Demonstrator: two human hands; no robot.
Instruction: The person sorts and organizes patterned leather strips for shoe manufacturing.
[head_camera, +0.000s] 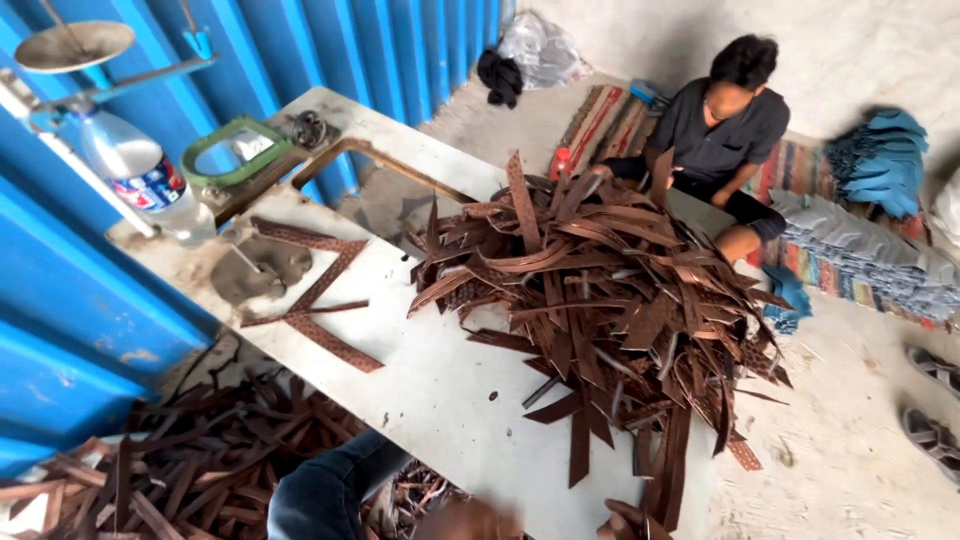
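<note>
A big heap of brown leather strips (610, 300) covers the right half of a white worktable (430, 390). My right hand (625, 520) shows at the bottom edge with its fingers curled round the lower end of one brown strip (668, 470) that hangs over the table's front. Left of it, my left hand (470, 522) is a blurred patch at the table's near edge, and its grip cannot be made out. A few patterned strips (320, 300) lie crossed on the table's left part. My knee in blue jeans (330, 490) is below the table.
More brown strips are piled on the floor (190, 460) at lower left. A plastic bottle (140, 175) and a green-rimmed fitting (235, 150) stand by the blue corrugated wall (60, 310). Another person (720, 120) sits beyond the table beside blue and grey stacked pieces (870, 230). Sandals (935, 400) lie at the right.
</note>
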